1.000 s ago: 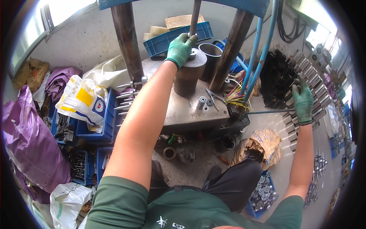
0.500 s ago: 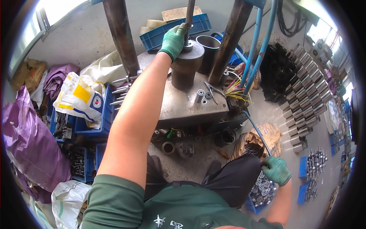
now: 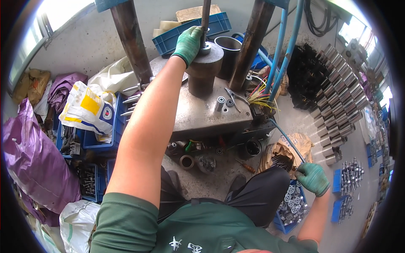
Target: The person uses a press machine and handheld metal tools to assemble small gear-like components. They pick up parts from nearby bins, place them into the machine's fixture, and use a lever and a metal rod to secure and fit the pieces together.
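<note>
My left hand (image 3: 188, 44), in a green knit glove, is closed at the upright metal shaft (image 3: 205, 19). That shaft stands in a small ring on top of a round metal block (image 3: 205, 69), which rests on the press bed (image 3: 211, 111). Low on the right, my gloved right hand (image 3: 313, 179) is wrapped round the end of a long blue lever (image 3: 289, 141). Its other end meets the machine's right side. On the bed lie pliers (image 3: 237, 96), with two small cylindrical metal parts (image 3: 220, 103) beside them. My left fingertips are partly hidden against the shaft.
Two thick steel columns (image 3: 131, 40) flank the block. A dark cylinder (image 3: 228, 55) stands behind it. A blue crate of metal wheels (image 3: 291, 206) sits by my right knee. Stacked metal sleeves (image 3: 341, 101) line the right. Sacks (image 3: 38, 156) and blue bins (image 3: 103, 139) crowd the left.
My right hand and the lever's end have shifted a little to the right and upward in the picture. My left hand stays at the shaft. The view has moved slightly.
</note>
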`<state>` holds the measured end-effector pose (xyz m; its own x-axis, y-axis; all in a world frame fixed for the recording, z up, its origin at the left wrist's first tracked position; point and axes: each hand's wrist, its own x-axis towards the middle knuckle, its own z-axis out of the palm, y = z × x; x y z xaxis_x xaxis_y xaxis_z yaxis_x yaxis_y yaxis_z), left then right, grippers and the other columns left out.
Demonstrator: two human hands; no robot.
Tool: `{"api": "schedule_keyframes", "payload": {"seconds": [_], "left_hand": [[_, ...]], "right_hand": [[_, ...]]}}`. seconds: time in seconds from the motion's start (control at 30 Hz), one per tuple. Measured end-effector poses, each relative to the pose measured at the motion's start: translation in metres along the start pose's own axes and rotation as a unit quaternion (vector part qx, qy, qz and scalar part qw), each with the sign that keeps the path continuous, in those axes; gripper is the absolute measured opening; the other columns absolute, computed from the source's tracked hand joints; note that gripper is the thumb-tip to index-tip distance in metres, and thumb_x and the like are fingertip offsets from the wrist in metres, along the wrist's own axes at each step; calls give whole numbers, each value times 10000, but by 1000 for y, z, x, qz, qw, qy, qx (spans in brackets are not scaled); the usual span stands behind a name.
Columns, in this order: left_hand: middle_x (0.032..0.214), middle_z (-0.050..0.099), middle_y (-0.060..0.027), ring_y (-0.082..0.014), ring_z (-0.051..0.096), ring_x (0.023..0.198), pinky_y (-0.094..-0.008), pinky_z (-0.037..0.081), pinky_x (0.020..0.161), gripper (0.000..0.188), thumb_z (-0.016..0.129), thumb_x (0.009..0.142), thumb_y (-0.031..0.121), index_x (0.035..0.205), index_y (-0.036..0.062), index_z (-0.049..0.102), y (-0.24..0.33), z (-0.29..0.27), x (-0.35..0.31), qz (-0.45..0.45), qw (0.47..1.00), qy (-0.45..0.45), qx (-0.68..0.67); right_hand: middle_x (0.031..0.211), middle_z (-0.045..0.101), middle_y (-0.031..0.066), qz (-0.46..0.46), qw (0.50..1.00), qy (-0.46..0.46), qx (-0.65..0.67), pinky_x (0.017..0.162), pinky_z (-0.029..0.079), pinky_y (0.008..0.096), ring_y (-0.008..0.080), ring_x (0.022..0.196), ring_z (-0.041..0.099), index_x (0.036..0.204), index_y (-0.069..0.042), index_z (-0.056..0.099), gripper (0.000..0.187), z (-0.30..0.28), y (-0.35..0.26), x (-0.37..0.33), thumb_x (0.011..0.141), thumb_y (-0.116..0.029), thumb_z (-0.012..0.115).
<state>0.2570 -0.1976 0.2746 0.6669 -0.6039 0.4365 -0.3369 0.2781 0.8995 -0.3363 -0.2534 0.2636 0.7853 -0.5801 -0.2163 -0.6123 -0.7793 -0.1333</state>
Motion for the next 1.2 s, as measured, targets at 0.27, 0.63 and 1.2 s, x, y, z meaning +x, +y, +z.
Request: {"api": "schedule_keyframes", "payload": {"seconds": [0.27,0.63,1.2], "left_hand": [[889,678,-29,-129,622,794,-264,510,787,331,500,1075,271,1150,47,732,-15,-5,11,12,1000,-5,16],[885,685,-42,-137,630,774,-270,528,759,318,482,1078,223,1154,32,725,-29,-9,21,63,993,-4,99],[977,752,-170,-300,715,886,-390,549,854,377,474,996,257,1132,41,752,-21,-5,14,41,993,13,107]], "right_hand": [[1063,772,180,-62,993,85,46,863,598,457,388,923,745,1049,-37,792,254,-4,0,-1,854,-155,679],[1032,770,192,-60,998,-1,22,886,592,453,379,961,744,1046,-44,797,233,-5,7,4,886,-149,665],[1073,759,219,-25,993,49,106,890,586,423,377,983,742,1118,-7,774,278,-8,7,4,883,-70,641]]}}
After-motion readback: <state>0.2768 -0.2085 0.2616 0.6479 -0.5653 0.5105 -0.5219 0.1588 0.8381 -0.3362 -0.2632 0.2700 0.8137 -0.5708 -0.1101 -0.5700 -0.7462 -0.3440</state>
